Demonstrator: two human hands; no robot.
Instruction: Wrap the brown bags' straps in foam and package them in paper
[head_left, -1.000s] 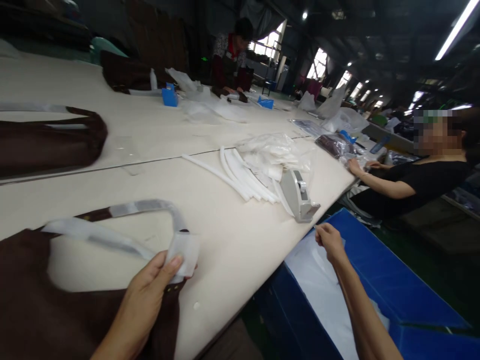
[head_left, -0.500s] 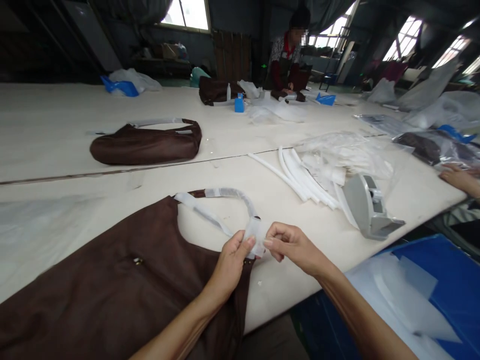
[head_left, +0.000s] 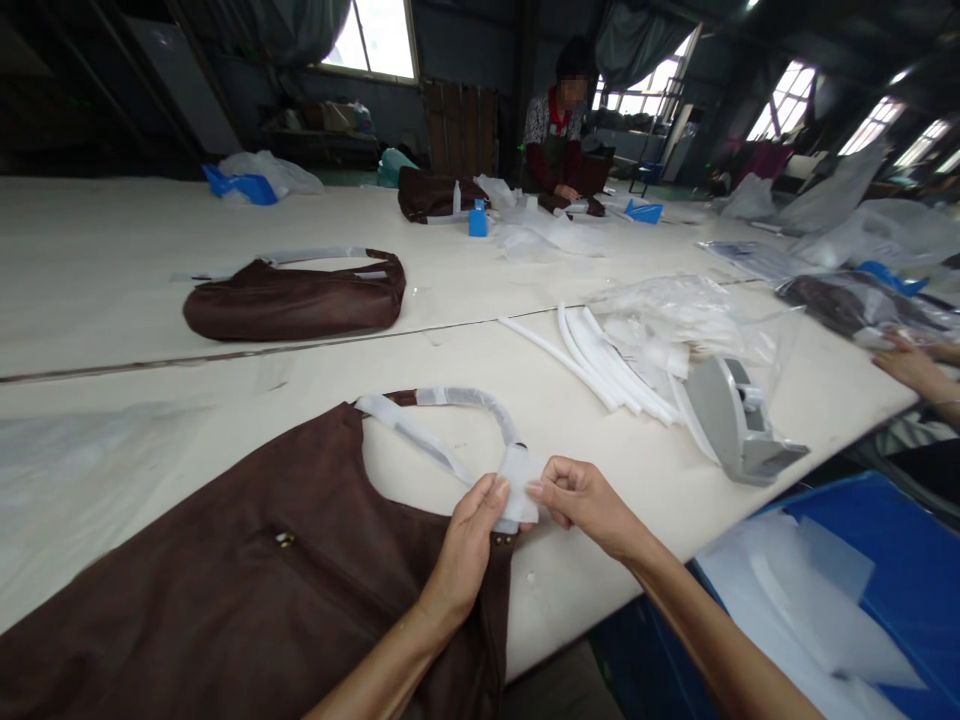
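A large dark brown bag (head_left: 225, 560) lies at the lower left, its looped strap (head_left: 469, 398) partly covered in white wrapping. My left hand (head_left: 472, 535) is closed on a white wrapping sheet (head_left: 516, 485) at the strap's near end, just above small metal studs on the bag. The thumb lies on top of the sheet. My right hand (head_left: 581, 497) pinches the right edge of the same sheet between thumb and fingers. A loose white strip (head_left: 416, 437) runs from the bag's upper corner towards my left hand.
White foam rods (head_left: 592, 355) and a grey tape dispenser (head_left: 731, 420) are at the right. Another brown bag (head_left: 296, 300) lies farther back. A person (head_left: 555, 135) works across the table; another person's hand (head_left: 907, 365) touches a plastic-covered bag at far right.
My right hand has closed on the sheet's right edge, which now lies flatter and extends farther right. The whole view has shifted slightly.
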